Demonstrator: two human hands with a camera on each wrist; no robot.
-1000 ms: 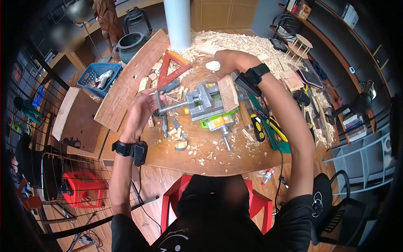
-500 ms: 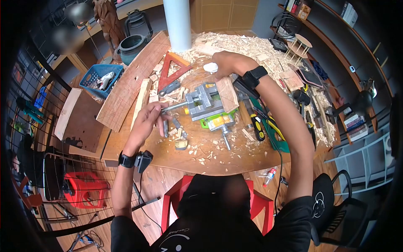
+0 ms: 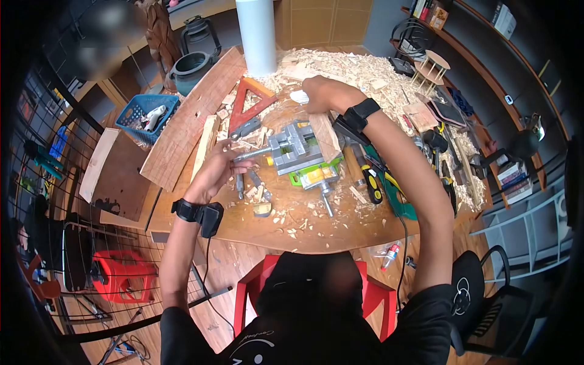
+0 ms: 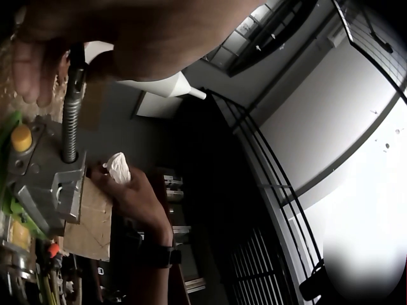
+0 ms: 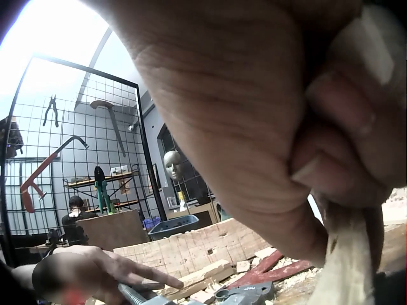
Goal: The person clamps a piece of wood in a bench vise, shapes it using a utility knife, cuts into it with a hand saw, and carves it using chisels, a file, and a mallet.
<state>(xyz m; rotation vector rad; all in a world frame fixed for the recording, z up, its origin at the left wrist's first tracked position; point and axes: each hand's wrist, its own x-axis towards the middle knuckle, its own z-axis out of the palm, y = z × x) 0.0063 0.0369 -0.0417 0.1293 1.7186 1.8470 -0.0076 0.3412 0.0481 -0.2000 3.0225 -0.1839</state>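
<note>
On the bench sits a grey metal vise [image 3: 295, 146] with a green base. My left hand [image 3: 213, 172] is at the outer end of its threaded screw [image 3: 255, 153], fingers loosely extended around that end; the left wrist view shows them beside the screw [image 4: 70, 124]. My right hand [image 3: 331, 97] grips the top of a flat wooden block [image 3: 326, 137] standing against the vise's right side. In the right wrist view its curled fingers [image 5: 343, 159] pinch the wood's edge [image 5: 346, 267]. A crumpled white piece [image 3: 298, 97] is at my right fingertips; whether worn or held, I cannot tell.
A red triangular frame [image 3: 243, 108], grey tool [image 3: 246, 128] and long plank [image 3: 193, 121] lie left and behind. Yellow-black handled tools [image 3: 372, 185] lie right of the vise. Wood shavings [image 3: 347, 67] cover the back; a white post [image 3: 257, 36] rises there. A small block [image 3: 262, 210] sits in front.
My left hand dropped from around the upright handle bar, then rose slightly, fingers spreading at the screw's end. My right hand and the wooden block have shifted slightly left.
</note>
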